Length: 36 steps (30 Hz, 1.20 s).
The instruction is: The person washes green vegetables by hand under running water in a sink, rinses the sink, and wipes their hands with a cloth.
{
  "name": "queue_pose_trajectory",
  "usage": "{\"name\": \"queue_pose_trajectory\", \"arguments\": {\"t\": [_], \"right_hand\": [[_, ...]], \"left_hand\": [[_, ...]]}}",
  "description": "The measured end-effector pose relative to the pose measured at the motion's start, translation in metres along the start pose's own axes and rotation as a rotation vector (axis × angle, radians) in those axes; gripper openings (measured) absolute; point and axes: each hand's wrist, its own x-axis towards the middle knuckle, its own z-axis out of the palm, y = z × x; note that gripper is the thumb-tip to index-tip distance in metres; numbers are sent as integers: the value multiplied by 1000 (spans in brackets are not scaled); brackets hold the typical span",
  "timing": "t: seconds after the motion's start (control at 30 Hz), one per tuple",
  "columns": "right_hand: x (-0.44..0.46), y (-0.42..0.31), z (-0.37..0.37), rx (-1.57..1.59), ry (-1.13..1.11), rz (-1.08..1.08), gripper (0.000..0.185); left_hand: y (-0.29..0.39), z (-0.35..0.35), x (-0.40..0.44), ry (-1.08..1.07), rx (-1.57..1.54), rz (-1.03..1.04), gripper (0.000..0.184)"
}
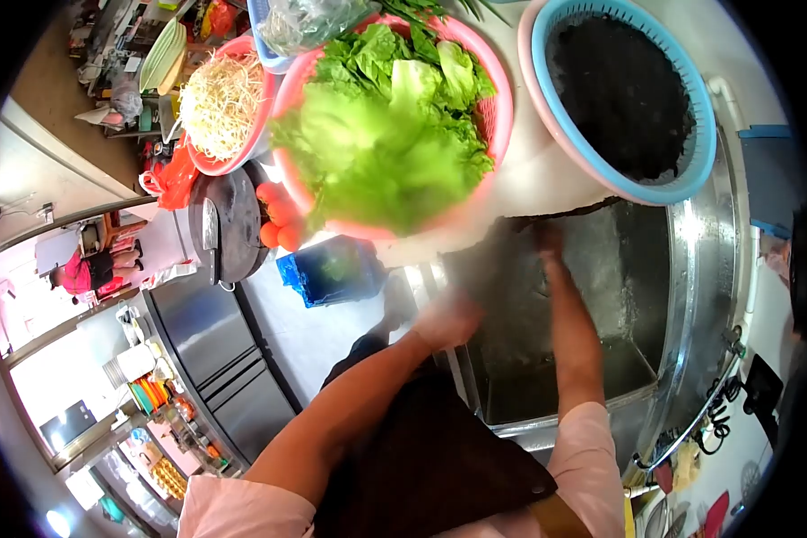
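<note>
My left hand point(448, 321) is smeared by motion over the near left rim of the metal sink point(583, 305). Its fingers do not show clearly. Reaching to the far side of the sink, my right hand point(548, 240) is dark and blurred, and its grip cannot be made out. A blurred grey patch between the hands is too unclear to name. Beyond them, green lettuce point(377, 152) fills a pink basket point(504, 108), its nearer leaves smeared by motion. A blue basket point(704, 134) of black, wet-looking food point(620, 94) stands at the upper right.
Bean sprouts point(222, 108) fill a pink container at the upper left. A knife point(211, 238) lies on a round dark board point(233, 215) beside tomatoes point(281, 218). Below stands a blue plastic bag point(330, 272). A person in red point(85, 271) is far off to the left.
</note>
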Motion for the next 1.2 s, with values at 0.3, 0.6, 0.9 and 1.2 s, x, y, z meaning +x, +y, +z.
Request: {"name": "queue_pose_trajectory", "arguments": {"t": [0.3, 0.6, 0.9, 1.2], "right_hand": [[-139, -38, 19, -83, -118, -33, 34], [-150, 59, -21, -124, -142, 363, 40], [-97, 52, -36, -4, -94, 264, 34], [-95, 0, -13, 443, 289, 317, 28]], "left_hand": [[-2, -3, 2, 86, -44, -18, 18], [-5, 23, -6, 95, -77, -75, 17], [-8, 29, -9, 14, -18, -61, 23], [-4, 13, -3, 107, 4, -34, 22]]}}
